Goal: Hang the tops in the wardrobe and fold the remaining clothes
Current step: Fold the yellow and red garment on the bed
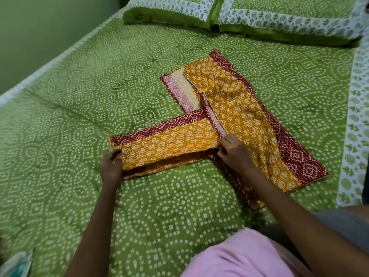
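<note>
Mid-fold on the bed (83, 108): orange garment (235, 116) partly doubled, left hand (110, 166) pinching its nine-o'clock end, right hand (235, 151) pinching the corner; no wardrobe visible.

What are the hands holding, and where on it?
Both hold the yellow-and-maroon garment on its sideways-folded strip: the left hand grips the strip's outer end, the right hand pinches the inner end, where it meets the main part.

Left grip (111, 168), right grip (234, 151) both pinching.
</note>
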{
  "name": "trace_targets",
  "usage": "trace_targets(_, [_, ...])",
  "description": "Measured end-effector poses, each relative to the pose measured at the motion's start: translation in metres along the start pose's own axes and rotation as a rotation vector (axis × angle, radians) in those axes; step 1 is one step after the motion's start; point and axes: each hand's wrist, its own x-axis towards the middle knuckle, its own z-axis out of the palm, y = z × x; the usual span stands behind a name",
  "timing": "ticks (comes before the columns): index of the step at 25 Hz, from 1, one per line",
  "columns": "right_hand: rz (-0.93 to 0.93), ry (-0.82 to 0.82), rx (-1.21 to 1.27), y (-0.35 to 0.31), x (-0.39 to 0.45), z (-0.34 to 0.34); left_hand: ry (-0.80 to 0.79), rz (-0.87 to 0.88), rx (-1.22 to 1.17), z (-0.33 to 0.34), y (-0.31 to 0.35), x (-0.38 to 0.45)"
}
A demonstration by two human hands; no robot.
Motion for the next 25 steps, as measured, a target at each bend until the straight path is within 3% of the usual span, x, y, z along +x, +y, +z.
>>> trace_targets(3, [0.023,-0.141,0.072,-0.004,-0.013,0.003,-0.021,-0.027,0.075,-0.005,-0.017,-0.003])
trace_targets(6, [0.034,-0.154,0.043,-0.012,-0.016,0.004,-0.071,0.037,0.258,-0.009,-0.021,0.006])
trace_targets(8, [0.154,-0.309,0.087,-0.013,-0.017,0.004,-0.119,-0.028,0.416,-0.008,-0.013,0.006])
trace_targets(10, [0.315,-0.402,0.246,-0.009,-0.017,-0.001,-0.076,0.031,0.573,0.002,0.012,-0.002])
trace_targets(12, [0.413,-0.227,0.327,-0.005,-0.017,-0.007,-0.067,0.232,0.528,0.025,0.046,-0.018])
trace_targets(14, [0.499,-0.067,0.164,0.000,-0.018,-0.014,-0.215,0.373,0.338,0.061,0.079,-0.040])
trace_targets(17, [0.624,-0.203,-0.065,0.011,-0.026,-0.022,-0.570,0.291,0.034,0.117,0.130,-0.067])
trace_targets(20, [0.611,-0.334,-0.119,0.019,-0.028,-0.025,-0.836,0.074,-0.131,0.157,0.174,-0.082])
trace_targets(22, [0.642,-0.321,-0.051,0.024,-0.022,-0.029,-0.855,0.019,-0.068,0.175,0.188,-0.091])
trace_targets(25, [0.720,-0.269,0.173,0.031,-0.024,-0.037,-0.773,0.085,0.205,0.190,0.186,-0.102])
